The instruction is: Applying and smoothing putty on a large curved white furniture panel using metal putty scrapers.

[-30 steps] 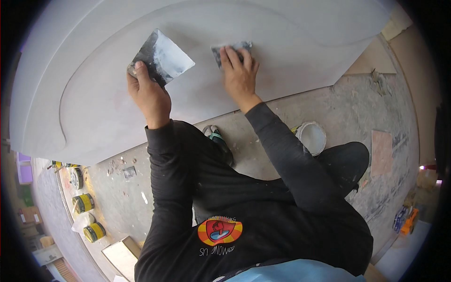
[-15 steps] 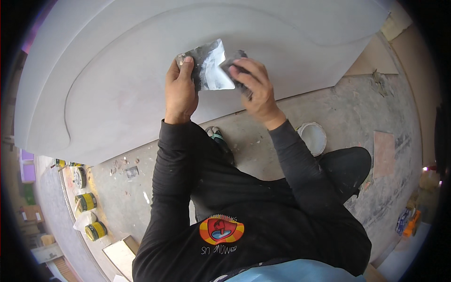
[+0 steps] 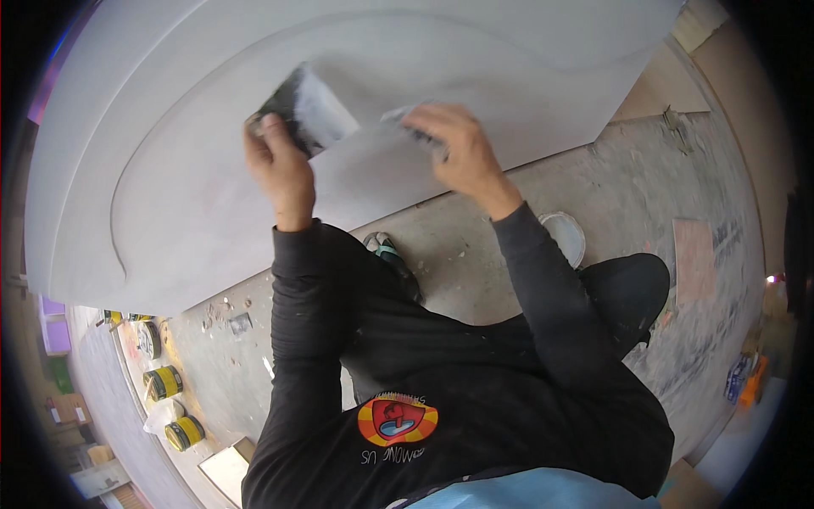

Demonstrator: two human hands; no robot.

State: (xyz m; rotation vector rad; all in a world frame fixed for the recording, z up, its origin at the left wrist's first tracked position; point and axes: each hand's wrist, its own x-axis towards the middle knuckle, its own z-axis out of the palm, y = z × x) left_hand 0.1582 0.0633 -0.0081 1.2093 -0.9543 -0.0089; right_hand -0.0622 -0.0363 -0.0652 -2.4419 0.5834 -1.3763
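My left hand (image 3: 284, 174) grips a flat metal putty plate (image 3: 298, 102) by its left edge, thumb on top. White putty (image 3: 329, 117) coats the plate's right part. In my right hand (image 3: 468, 157) is a smaller, thin, dark-and-silvery putty spreader (image 3: 398, 113), blurred by motion. A gap lies between the spreader and the plate. Both hands are over a large, light grey panel (image 3: 195, 187) with a curved line running across it. Whether the spreader touches the panel cannot be told.
A whitish round tub (image 3: 564, 239) stands on the concrete floor (image 3: 475, 271) beside my bent right knee. Several black-and-yellow cans (image 3: 164, 383) line the left side. A pinkish board (image 3: 694, 259) lies to the right. Orange and blue items (image 3: 748, 382) are at far right.
My left hand has moved left with the putty plate, which is now tilted. The spreader in my right hand has come away from the plate and is nearer the panel's middle.
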